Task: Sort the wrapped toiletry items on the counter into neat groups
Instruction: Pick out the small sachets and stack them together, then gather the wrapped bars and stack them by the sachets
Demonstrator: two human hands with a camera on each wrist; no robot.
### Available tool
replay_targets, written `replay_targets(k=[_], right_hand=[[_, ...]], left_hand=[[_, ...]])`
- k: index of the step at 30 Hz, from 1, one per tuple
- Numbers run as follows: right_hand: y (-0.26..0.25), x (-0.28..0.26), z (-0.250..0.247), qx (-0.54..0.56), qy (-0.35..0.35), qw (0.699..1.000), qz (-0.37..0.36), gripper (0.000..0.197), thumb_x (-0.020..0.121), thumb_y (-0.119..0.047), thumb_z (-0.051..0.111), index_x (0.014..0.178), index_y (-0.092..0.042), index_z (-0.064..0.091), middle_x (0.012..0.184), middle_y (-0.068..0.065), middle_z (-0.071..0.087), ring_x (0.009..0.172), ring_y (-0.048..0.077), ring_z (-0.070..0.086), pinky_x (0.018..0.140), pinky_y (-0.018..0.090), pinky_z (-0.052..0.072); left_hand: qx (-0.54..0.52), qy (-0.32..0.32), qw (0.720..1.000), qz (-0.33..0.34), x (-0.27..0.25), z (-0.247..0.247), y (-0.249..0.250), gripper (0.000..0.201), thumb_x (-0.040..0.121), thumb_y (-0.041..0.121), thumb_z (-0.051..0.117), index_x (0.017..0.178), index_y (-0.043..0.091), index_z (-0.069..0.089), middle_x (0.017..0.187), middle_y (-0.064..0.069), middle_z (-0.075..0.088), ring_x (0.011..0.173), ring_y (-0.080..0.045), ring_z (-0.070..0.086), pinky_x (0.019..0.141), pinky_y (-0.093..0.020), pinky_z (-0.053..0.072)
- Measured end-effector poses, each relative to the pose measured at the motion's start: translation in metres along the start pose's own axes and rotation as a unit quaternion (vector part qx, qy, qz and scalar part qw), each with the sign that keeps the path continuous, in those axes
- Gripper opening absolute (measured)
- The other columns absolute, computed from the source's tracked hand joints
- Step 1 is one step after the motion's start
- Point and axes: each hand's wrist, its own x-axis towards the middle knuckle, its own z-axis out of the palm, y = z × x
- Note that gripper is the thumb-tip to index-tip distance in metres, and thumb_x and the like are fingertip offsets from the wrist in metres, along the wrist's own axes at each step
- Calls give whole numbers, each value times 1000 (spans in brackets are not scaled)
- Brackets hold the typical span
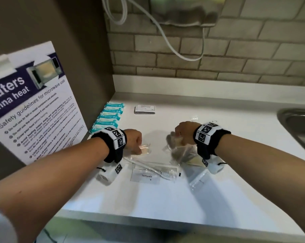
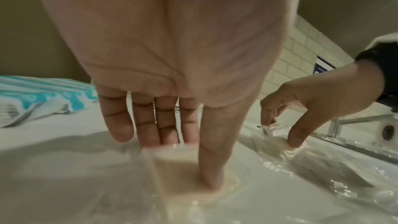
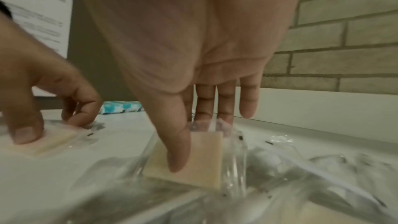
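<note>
My left hand (image 1: 136, 146) pinches a flat beige square in clear wrap (image 1: 145, 149) low on the white counter (image 1: 165, 199). In the left wrist view its thumb (image 2: 210, 168) presses the beige square (image 2: 172, 173) and the fingers sit at its far edge. My right hand (image 1: 176, 136) pinches a second wrapped beige square (image 3: 204, 163), tilted up over a heap of clear wrapped items (image 1: 185, 155). Its thumb (image 3: 176, 151) lies on the near face, with the fingers behind it. Teal packets (image 1: 109, 116) lie in a row at the left wall.
A small stack of white sachets (image 1: 144, 109) lies at the back. A wrapped toothbrush and comb (image 1: 155, 170) and a toothpaste sachet (image 1: 144, 176) lie near me. A steel sink (image 1: 298, 127) is at the right. A microwave safety poster (image 1: 31, 109) leans at the left.
</note>
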Motion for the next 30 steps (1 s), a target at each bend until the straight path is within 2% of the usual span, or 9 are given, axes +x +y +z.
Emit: replay_targets(k=[3,6,9,12,17,23,25,27,30], right_hand=[[13,-8,-4,87,35,995,20,28,83,-14,68,110,-15,64,109,2,63,99,23,59,76,29,45],[34,-22,-9,137,72,988,22,15,83,-14,68,92,-19,57,97,-1,55,91,22,51,78,31,44],[64,-35,-12,163,108,979,51,21,85,-12,61,77,-20,44,95,1,52,87,23,49,74,30,40],[93,-47,-11,188,106,970,110,12,89,-17,58,92,-17,46,102,7,56,90,25,52,76,30,40],[114,-62,4,150,19,981,120,31,91,-24,53,120,-14,54,123,5,59,95,21,53,78,28,41],[96,-58,24,87,-72,993,15,41,95,-38,48,126,-12,55,131,6,57,117,24,53,98,31,39],[92,-50,28,71,-74,995,-17,42,97,-38,45,126,-9,55,122,7,57,109,22,52,90,29,40],[93,-38,29,77,-57,995,-22,40,93,-32,54,128,-11,55,121,9,58,97,17,46,76,25,40],[90,-26,26,39,-57,997,-36,30,85,-35,63,108,-16,62,121,9,63,94,22,53,83,33,47]], left_hand=[[-69,56,996,22,4,0,1,19,82,24,66,88,21,49,87,2,54,80,-20,50,61,-26,34],[-125,94,986,61,5,-10,15,19,87,24,64,98,18,49,100,-5,59,82,-21,50,64,-26,35],[-170,136,969,115,5,-22,43,28,90,19,61,114,11,51,111,-8,59,93,-22,55,68,-25,37],[-178,122,961,174,7,-27,76,34,89,21,62,122,13,54,119,-5,59,107,-20,56,84,-24,41],[-89,-19,967,239,8,-6,129,35,87,21,61,121,16,60,112,1,61,97,-15,56,82,-25,43],[-18,-69,982,173,16,16,148,49,85,23,57,133,17,55,133,-1,59,117,-19,57,99,-31,46],[-13,-59,987,148,16,13,146,55,85,24,57,139,17,49,138,-1,55,123,-21,53,103,-32,44],[-10,-57,990,130,14,13,145,55,85,25,58,138,15,48,135,-3,56,121,-24,54,102,-34,44],[-29,-55,992,111,11,19,146,43,81,25,59,123,15,56,117,-4,63,105,-26,59,91,-35,48]])
